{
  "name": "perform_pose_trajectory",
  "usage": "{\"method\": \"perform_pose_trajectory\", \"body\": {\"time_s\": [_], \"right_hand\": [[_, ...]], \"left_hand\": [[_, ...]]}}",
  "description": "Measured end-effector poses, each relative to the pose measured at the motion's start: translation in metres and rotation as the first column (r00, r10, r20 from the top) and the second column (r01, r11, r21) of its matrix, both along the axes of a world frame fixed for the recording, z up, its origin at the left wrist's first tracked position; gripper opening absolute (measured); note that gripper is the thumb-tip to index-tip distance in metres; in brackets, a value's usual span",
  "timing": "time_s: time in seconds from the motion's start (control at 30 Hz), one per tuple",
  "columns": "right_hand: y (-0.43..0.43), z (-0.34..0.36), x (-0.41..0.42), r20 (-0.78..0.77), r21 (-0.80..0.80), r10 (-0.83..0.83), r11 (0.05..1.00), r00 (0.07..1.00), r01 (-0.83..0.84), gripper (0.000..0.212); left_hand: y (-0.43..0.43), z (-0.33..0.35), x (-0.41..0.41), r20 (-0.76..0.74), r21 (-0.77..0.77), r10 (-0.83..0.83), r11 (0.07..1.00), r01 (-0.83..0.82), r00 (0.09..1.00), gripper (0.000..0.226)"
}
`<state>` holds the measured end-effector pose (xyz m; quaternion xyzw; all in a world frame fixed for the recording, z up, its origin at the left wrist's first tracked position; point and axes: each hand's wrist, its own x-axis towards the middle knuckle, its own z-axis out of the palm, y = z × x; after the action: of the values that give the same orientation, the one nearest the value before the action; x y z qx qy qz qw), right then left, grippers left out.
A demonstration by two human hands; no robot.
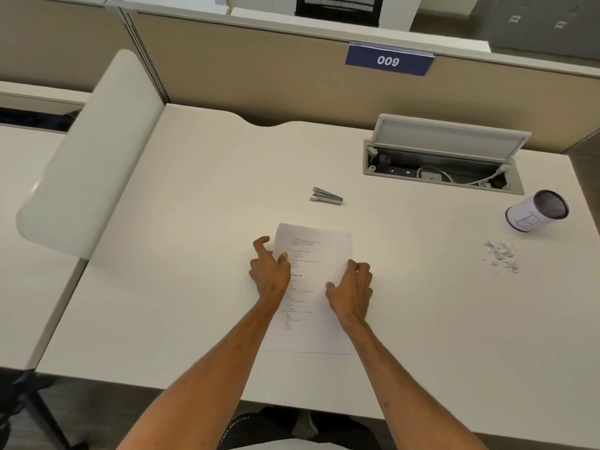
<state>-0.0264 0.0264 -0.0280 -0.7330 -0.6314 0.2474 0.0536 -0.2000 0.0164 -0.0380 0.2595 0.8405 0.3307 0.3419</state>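
A stack of white printed paper lies on the white desk in front of me. My left hand grips the stack's left edge, thumb on the top sheet and fingers curled at the side. My right hand grips the right edge the same way, thumb on the page. A small silver stapler sits on the desk just beyond the paper, apart from both hands.
A cup-shaped container with a dark mesh inside lies on its side at the far right, with a scatter of small paper bits in front of it. An open cable hatch is set into the desk's back right. A white side screen stands at left.
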Motion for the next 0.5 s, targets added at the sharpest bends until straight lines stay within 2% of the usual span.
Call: {"method": "perform_pose_trajectory", "body": {"time_s": [0.07,0.2,0.33,0.4,0.5], "right_hand": [[0.000,-0.001,0.002,-0.008,-0.001,0.001,1.000,1.000,-0.001,0.061],[0.002,-0.001,0.004,-0.046,0.000,0.001,1.000,0.999,-0.001,0.065],[0.010,0.000,0.015,-0.220,0.028,-0.061,0.997,0.973,0.069,0.078],[0.018,-0.001,0.025,-0.359,0.047,-0.150,0.983,0.921,0.179,0.080],[0.030,0.005,0.036,-0.588,-0.067,-0.273,0.954,0.761,0.291,0.084]], "left_hand": [[0.000,0.003,-0.002,0.061,-0.009,0.038,0.999,-0.038,0.997,0.050],[0.001,0.012,-0.010,0.074,0.010,-0.033,0.999,0.032,0.997,0.025],[0.000,0.022,-0.014,0.198,0.066,-0.106,0.993,0.095,0.974,0.025],[-0.001,0.024,-0.013,0.255,0.131,-0.132,0.986,0.101,0.958,0.023],[0.001,0.032,-0.011,0.315,0.235,-0.146,0.969,0.073,0.938,0.020]]}}
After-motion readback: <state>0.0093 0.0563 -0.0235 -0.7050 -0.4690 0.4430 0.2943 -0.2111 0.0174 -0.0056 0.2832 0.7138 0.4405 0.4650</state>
